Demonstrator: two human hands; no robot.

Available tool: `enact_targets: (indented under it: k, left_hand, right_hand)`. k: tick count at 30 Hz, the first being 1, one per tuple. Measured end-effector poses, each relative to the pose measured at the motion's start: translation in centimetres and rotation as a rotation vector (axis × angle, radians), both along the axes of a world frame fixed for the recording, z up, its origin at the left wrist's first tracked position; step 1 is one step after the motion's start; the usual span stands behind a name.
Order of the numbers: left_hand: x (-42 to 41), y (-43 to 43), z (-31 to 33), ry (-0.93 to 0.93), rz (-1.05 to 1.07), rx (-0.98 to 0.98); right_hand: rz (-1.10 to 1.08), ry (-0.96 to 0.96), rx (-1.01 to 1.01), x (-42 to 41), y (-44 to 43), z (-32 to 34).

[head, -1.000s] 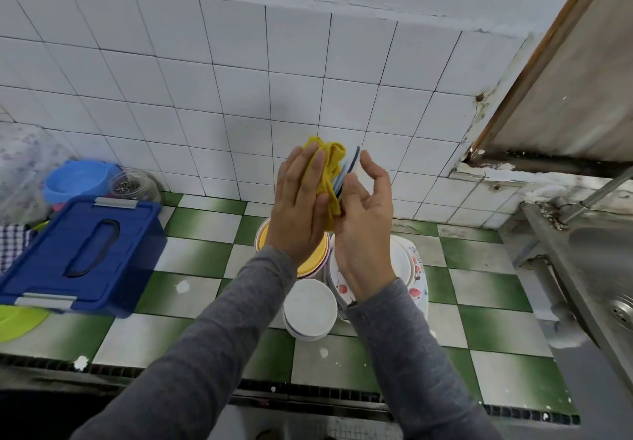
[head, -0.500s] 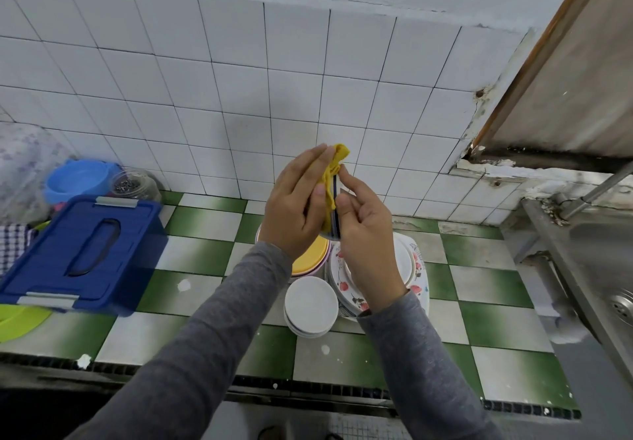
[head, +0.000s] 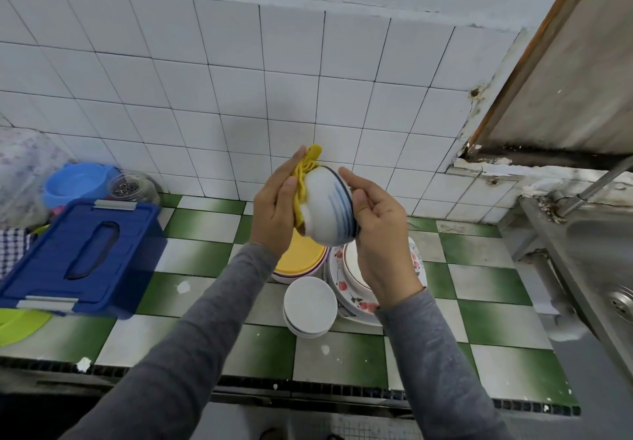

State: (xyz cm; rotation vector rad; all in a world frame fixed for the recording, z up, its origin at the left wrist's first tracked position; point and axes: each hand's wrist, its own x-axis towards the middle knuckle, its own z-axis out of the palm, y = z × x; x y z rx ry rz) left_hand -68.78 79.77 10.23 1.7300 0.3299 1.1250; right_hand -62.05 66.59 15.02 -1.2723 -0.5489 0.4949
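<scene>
I have the right hand curled round the rim side of the bowl, thumb on the upper edge and fingers bent against the lower rim, so the bowl lies on its side in the air with its mouth turned toward that palm. My left hand is spread, its fingers fairly straight, and it presses the yellow cloth flat against the bowl's base; a bunched corner of the cloth sticks up above the fingertips. The bowl is white with blue streaks and a dark blue rim line, and I hold it above the counter, in front of the tiled wall. Directly beneath it a yellow dish sits beside the flowered plates, and the small white bowls are stacked just in front of both. Well to the left I see the blue box with its lid clipped on, and behind it a blue basin and a glass jar near the wall. The steel sink runs along the right edge.
</scene>
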Motion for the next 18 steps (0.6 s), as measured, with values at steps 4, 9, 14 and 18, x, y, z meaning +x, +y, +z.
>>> enact_targets:
  k: [4, 9, 14, 18]
  left_hand:
    - [0.6, -1.0, 0.0, -0.093, 0.02, -0.239]
    - [1.8, -3.3, -0.4, -0.192, 0.23, -0.092]
    - [2.4, -3.1, -0.7, -0.106, 0.338, 0.33]
    - [2.6, -2.1, -0.6, -0.059, 0.335, 0.67]
  right_hand:
    - [0.013, 0.37, 0.228, 0.3, 0.2, -0.1]
    - [-0.044, 0.7, 0.371, 0.0, 0.8, -0.5]
    - [-0.115, 0.702, 0.41, -0.1, 1.3, -0.2]
    - [-0.167, 0.552, 0.37, -0.7, 1.4, 0.7]
